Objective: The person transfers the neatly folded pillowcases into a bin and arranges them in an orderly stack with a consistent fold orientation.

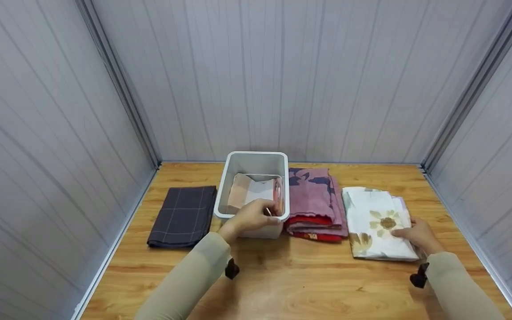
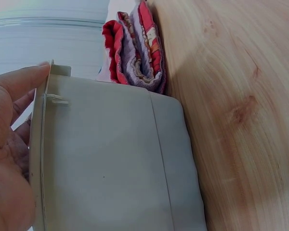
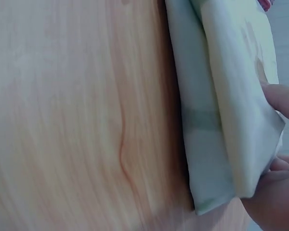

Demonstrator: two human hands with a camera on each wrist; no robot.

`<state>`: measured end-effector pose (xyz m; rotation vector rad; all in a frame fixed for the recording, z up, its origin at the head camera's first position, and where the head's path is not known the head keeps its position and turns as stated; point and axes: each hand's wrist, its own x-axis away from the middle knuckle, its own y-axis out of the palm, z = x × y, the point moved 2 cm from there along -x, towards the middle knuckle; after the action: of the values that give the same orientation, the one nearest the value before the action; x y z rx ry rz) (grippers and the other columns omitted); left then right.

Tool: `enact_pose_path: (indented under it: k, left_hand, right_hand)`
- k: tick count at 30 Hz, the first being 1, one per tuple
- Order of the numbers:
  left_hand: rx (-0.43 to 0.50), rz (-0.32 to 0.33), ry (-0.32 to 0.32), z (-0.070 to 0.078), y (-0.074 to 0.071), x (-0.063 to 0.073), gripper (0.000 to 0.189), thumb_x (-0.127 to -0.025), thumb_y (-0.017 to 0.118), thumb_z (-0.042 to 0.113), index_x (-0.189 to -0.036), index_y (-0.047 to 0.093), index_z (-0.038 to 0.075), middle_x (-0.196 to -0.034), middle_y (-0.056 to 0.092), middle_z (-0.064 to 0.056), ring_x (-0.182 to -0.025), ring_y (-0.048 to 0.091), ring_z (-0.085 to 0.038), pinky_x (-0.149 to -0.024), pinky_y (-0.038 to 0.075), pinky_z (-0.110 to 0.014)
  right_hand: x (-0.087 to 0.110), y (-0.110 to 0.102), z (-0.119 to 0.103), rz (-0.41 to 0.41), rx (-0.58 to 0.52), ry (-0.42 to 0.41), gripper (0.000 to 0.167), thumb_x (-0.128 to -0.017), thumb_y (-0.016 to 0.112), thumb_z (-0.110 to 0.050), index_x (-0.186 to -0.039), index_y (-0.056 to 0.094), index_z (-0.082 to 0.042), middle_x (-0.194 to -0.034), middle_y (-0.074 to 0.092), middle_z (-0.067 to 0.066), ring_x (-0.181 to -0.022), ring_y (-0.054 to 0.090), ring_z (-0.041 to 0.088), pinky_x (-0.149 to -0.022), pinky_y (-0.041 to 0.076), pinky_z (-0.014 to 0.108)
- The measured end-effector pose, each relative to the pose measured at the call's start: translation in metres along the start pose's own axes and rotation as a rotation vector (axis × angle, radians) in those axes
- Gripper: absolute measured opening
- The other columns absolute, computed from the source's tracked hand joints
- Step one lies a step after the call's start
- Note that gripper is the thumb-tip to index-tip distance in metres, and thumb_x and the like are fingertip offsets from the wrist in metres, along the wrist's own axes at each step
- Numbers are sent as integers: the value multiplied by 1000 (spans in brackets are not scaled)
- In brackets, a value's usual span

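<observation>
A white plastic bin [image 1: 256, 156] stands at the middle of the table, with folded cloths [image 1: 256, 191] in peach, grey and pink inside. At its front right corner my left hand [image 1: 252, 216] grips the rim, some fingers reaching inside and hidden behind the wall in the left wrist view. A folded white cloth with brown flowers [image 1: 374, 226] lies at the right. My right hand [image 1: 420, 233] pinches its right edge, thumb on top and fingers tucked under. In the right wrist view, the layers of the white cloth [image 3: 241, 110] show at that edge.
Folded purple and red cloths [image 1: 311, 195] are stacked just right of the bin. Left of it lies a folded dark checked cloth [image 1: 187, 215]. Grey-white panels [image 1: 256, 80] enclose the wooden table [image 1: 305, 284] at the back and both sides.
</observation>
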<state>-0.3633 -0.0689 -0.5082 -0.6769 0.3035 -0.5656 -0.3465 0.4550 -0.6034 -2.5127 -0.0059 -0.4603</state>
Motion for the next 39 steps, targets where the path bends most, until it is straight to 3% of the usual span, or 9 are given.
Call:
enact_pose_path:
  k: [5, 13, 15, 17, 20, 24, 30, 34, 39]
  left_hand:
    - [-10, -1, 14, 0, 0, -1, 13, -95, 79, 16, -103, 75, 6, -95, 71, 2, -87, 59, -7, -83, 52, -28]
    - [-6, -4, 4, 1, 0, -2, 15, -95, 80, 17, -104, 75, 7, -97, 73, 0, -87, 60, -6, -84, 53, -29]
    - [-2, -7, 1, 0, 0, -2, 15, -96, 80, 17, -105, 76, 6, -97, 73, 0, -88, 60, -6, -84, 52, -29]
    - [-3, -5, 5, 0, 0, -2, 15, -95, 80, 16, -105, 76, 6, -97, 73, -1, -88, 60, -6, -84, 52, -29]
    - [-12, -4, 6, 0, 0, -1, 15, -95, 80, 17, -106, 76, 6, -97, 73, 0, -87, 60, -6, -83, 51, -28]
    - [-23, -2, 4, 0, 0, -1, 15, -96, 80, 18, -105, 76, 7, -96, 72, 1, -87, 60, -6, -83, 51, -28]
    - [-21, 3, 9, -1, 0, 1, 16, -95, 80, 19, -105, 76, 7, -98, 73, 0, -88, 60, -7, -84, 52, -29]
    - [-10, 5, 14, -1, 0, 1, 15, -96, 79, 19, -105, 76, 7, -98, 73, -1, -89, 61, -9, -86, 53, -31]
    - [5, 2, 15, -2, 1, 1, 14, -96, 79, 18, -104, 75, 7, -98, 73, 0, -90, 62, -12, -85, 52, -31]
  right_hand:
    - [-1, 3, 0, -41, -18, 12, 108, -102, 74, -31, -163, 2, 20, -169, 3, 47, -157, 13, 64, -127, 27, 70]
    - [-4, 4, -3, -33, -61, 31, 94, -104, 68, -19, -164, 7, 19, -169, 13, 47, -156, 24, 61, -126, 35, 64]
    - [-4, 4, -5, -20, -83, 38, 91, -105, 67, -18, -165, 8, 17, -169, 17, 45, -154, 33, 57, -120, 46, 55]
    - [-3, 4, -8, -2, -108, 31, 89, -105, 67, -16, -165, 10, 16, -168, 22, 45, -143, 51, 48, -108, 56, 42]
    - [1, 4, -15, 26, -164, 28, 87, -105, 66, -13, -166, 12, 15, -166, 31, 43, -111, 71, 24, -86, 62, 29]
    - [4, 3, -25, 40, -205, 27, 86, -105, 66, -12, -168, 12, 12, -165, 33, 42, -89, 68, 4, -78, 63, 28]
    - [7, 1, -41, 26, -251, 12, 88, -106, 67, -16, -170, 9, 8, -160, 41, 39, -88, 69, 4, -79, 64, 29]
    - [9, 0, -52, 10, -324, -16, 90, -105, 69, -14, -171, 11, 6, -132, 67, 17, -86, 74, 6, -79, 66, 32]
    - [11, 0, -65, -7, -363, -69, 87, -106, 68, -12, -171, 13, 6, -109, 70, -8, -88, 75, 6, -80, 66, 31]
